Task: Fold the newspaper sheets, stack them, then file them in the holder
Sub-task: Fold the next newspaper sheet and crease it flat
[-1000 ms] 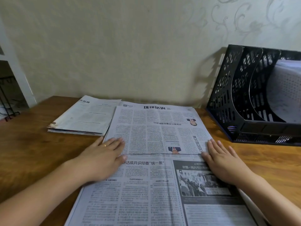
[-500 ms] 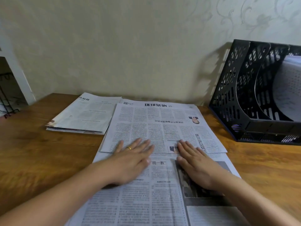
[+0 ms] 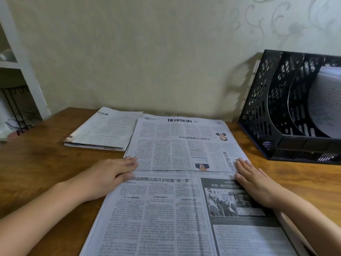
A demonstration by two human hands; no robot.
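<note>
Both palms flat, pinning the fold.
Left hand [image 3: 108, 177] and right hand [image 3: 255, 183], fingers straight, press the newspaper sheet [image 3: 166, 209] on the bench [image 3: 42, 163], likely to set the crease; folded stack [image 3: 103, 130] behind, holder [image 3: 287, 115] right.

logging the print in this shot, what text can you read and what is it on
"环球法治": header at the far edge of the open newspaper.
"朝野达成共识彻查“统一教”": headline on its near half.
"航路": corner of the folded stack; the start is blurred.
Upside-down headings on the folded-over flap and all body text: too small or blurred.
</note>
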